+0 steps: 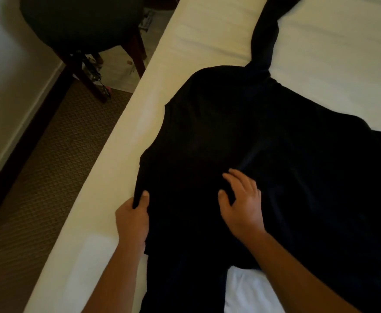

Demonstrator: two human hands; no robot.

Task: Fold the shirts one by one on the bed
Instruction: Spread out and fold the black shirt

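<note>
Shirt (241,136), black, spread across the bed (121,136) by its near edge: likely soft, light, limp; left hand (132,219) pinches its edge hem, right hand (241,199) rests spread on the cloth; best taken at hems or seams

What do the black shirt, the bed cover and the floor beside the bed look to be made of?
Black shirt: soft matte fabric, probably a cotton-type knit; it drapes and creases where the left hand pinches its edge. Bed cover: smooth white woven sheeting, faint wrinkles, no shine. Floor: brown carpet, judging by its small repeating diamond texture.
</note>
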